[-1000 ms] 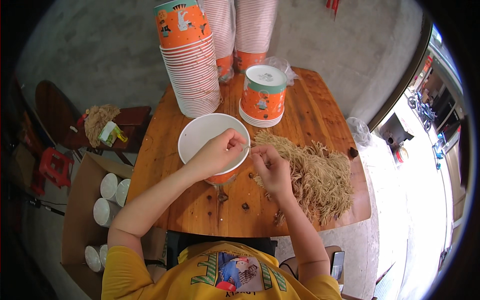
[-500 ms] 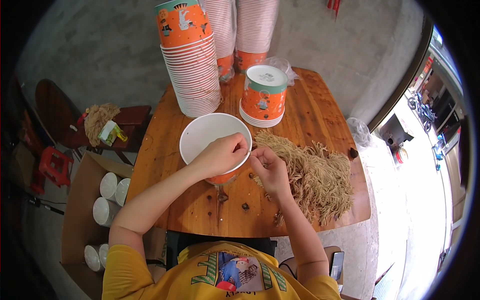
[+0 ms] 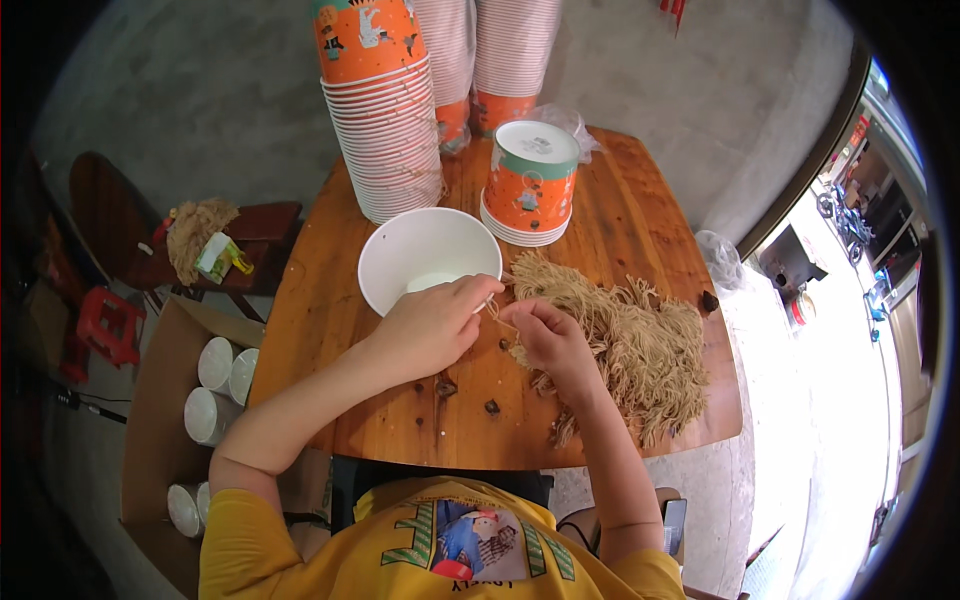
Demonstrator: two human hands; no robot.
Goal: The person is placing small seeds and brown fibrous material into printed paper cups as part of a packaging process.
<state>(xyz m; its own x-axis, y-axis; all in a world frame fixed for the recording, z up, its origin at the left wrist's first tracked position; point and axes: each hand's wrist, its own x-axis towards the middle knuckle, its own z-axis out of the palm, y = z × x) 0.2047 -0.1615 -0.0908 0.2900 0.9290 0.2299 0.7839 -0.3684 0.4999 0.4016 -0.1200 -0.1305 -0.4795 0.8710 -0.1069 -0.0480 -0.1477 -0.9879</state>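
Note:
A white-lined paper bucket [image 3: 385, 265] with an orange outside stands open on the wooden table before me. My left hand [image 3: 435, 330] lies across its near right rim, fingers pinched on a thin tan string [image 3: 493, 308]. Just to the right, my right hand [image 3: 550, 340] is closed, thumb and finger holding the same string. The short strand runs between both hands at the bucket's edge. Next to my right hand a loose heap of tan strings [image 3: 645, 350] covers the table's right side. My left hand hides part of the bucket's near wall.
A tall stack of nested paper buckets [image 3: 385, 140] rises at the table's back, with more wrapped stacks behind. A short upside-down stack [image 3: 530, 190] stands beyond the open bucket. Left of the table, a cardboard box [image 3: 165, 400] holds several white-topped tubs [image 3: 208, 415]. A red stool [image 3: 110, 325] stands farther left.
My left hand has turned and come down from over the bucket's opening to its near right rim. The string between my hands shows more plainly now, and my right hand has shifted slightly right.

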